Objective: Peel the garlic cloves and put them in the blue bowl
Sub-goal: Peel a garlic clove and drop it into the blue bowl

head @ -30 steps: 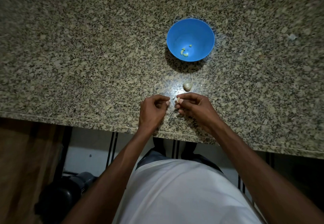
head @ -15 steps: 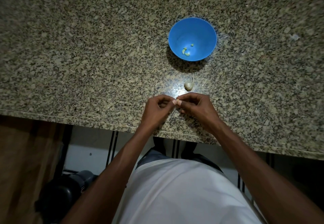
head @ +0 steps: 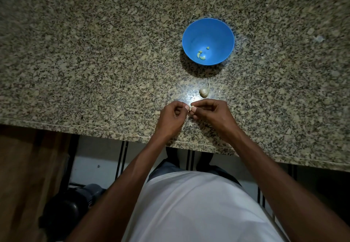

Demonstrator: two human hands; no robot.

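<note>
Speckled granite countertop point(head: 94, 61) fills the upper view, front edge running across just below the hands. Person stands against it in a white shirt point(head: 198, 207), both bare forearms reaching forward over the edge. Dark rounded object point(head: 64, 209) on the floor lower left, too dim to identify. Blue bowl point(head: 225, 33) sits upright on the counter, well beyond the hands, slightly to their right; a few small pale-green peeled garlic pieces point(head: 201, 55) lie on its bottom. Left hand point(head: 170, 120) and right hand point(head: 212, 116) meet over the counter near its front edge, fingers of both curled inward, fingertips brought together. Between the tips a small pale garlic clove point(head: 191, 108) is pinched by thumb and forefinger of each hand; mostly hidden, cannot tell how much skin is on it. One more unpeeled garlic clove point(head: 204, 92) with a thin tail lies on the counter just beyond the hands, between them and the bowl, touching neither.
</note>
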